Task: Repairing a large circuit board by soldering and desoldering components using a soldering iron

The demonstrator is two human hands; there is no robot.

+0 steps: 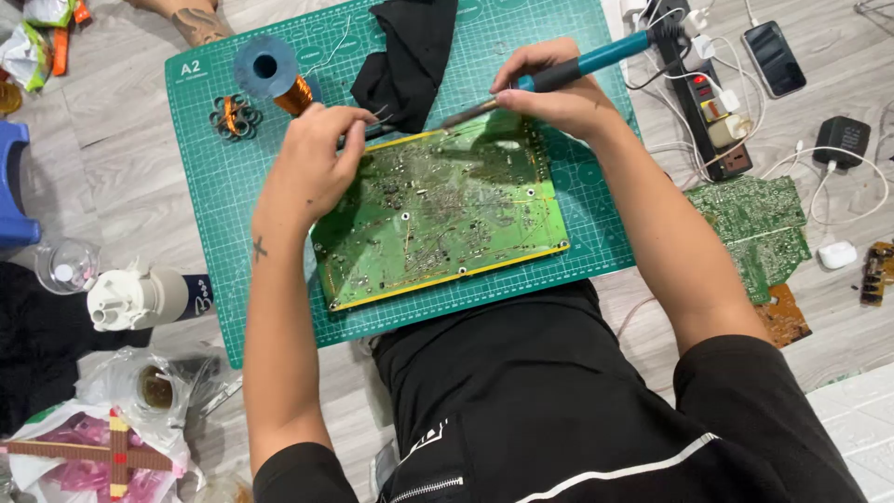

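So the person is sitting on the floor over a big green circuit board (442, 219) that lies flat on a teal cutting mat (214, 177), tilted a bit so its near left corner points toward their lap. The right hand (559, 98) has its grip closed around a soldering iron (568, 70) with a teal and black handle, held like a pen, and the metal tip angles down to the board's far edge, touching or just about touching it. The left hand (312, 163) sits at the board's far left corner, fingers pinched shut on a pair of thin tweezers (377, 119) whose tips point toward the iron's tip. The two tools are near each other but not touching, as far as one can tell.

Around them: a spool of copper wire (279, 79) with a blue flange sits on the mat's far left, a small coil of copper wire (236, 116) just beside it. A black cloth (410, 51) lies at the mat's far edge. To the right, off the mat, there's a power strip (712, 107), a phone (773, 58) and a second green board (759, 228). On the left, a white bottle (135, 298) lies on its side.
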